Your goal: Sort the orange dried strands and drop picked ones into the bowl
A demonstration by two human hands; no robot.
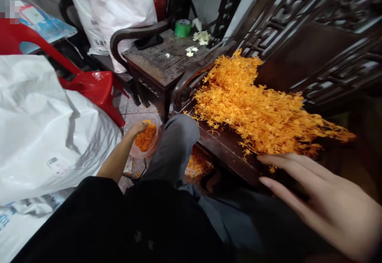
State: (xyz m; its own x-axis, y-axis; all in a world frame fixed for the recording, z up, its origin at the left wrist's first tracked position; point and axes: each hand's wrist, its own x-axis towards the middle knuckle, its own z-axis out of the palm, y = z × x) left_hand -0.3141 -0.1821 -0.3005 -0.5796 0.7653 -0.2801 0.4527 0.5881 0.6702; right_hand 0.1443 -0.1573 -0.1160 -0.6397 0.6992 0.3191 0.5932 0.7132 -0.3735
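A heap of orange, branching plastic-looking sprigs (253, 108) lies on the dark wooden bench to the right. My right hand (325, 195) is just in front of its near edge, with thumb and fingers apart and nothing between them. Down on the left, my left hand (138, 128) reaches into a bag-lined tub (139, 152). Orange pieces (145, 139) fill part of that tub. The fingers of my left hand look curled together at the top of these pieces; what they hold is too small to make out.
A carved wooden bench (219, 145) runs along the right. Green tape (183, 28) and pale flower pieces (202, 37) sit on a side table (161, 62). Large white sacks (74, 123) and a red plastic chair (95, 86) crowd the left. Orange scraps (198, 165) lie below the bench.
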